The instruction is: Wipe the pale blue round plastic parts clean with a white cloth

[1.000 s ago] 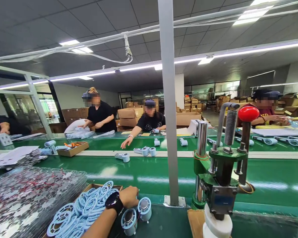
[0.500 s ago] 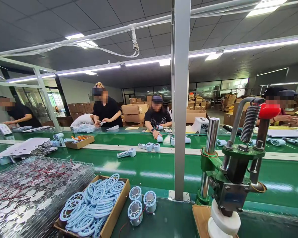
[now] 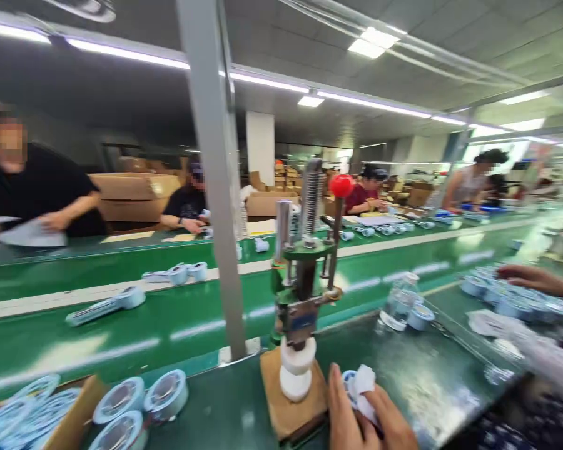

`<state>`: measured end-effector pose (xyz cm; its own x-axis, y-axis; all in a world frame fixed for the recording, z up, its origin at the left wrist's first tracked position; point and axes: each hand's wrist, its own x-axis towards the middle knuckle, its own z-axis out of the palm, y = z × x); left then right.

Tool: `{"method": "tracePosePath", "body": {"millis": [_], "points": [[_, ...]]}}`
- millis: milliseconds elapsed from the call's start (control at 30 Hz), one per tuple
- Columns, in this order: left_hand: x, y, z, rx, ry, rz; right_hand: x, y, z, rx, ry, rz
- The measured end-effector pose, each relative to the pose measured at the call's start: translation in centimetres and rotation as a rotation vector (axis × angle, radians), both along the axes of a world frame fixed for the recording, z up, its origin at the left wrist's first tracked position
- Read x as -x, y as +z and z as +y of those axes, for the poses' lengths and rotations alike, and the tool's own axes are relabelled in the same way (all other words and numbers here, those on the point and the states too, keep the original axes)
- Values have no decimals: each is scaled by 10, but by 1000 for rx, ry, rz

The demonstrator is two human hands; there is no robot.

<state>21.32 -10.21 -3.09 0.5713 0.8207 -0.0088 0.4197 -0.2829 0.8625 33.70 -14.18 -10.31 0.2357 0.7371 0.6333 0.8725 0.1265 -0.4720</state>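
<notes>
Small white-and-blue plastic part point(image 3: 362, 389) is grasped in one hand point(image 3: 363, 419) at the table's near edge, beside the green hand press point(image 3: 304, 275); which hand and the other's grip cannot be told

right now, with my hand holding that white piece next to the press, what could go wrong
1. The hand holds the small white and pale blue part right beside the green hand press with the red knob; its fingers could get pinched under the white ram.
2. The three round pale blue motor housings sit close to the bench edge and might get knocked off.
3. The picture is blurred, so a misplaced part is likely.
</notes>
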Motion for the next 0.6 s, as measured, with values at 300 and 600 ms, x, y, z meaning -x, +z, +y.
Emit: {"method": "tracePosePath", "body": {"millis": [300,600], "points": [[-16,-25,30,-95,-86,97,-35,25,-21,236,188,289],[-20,-31,28,-59,-173,58,-45,6,-31,96,-126,1167]]}}
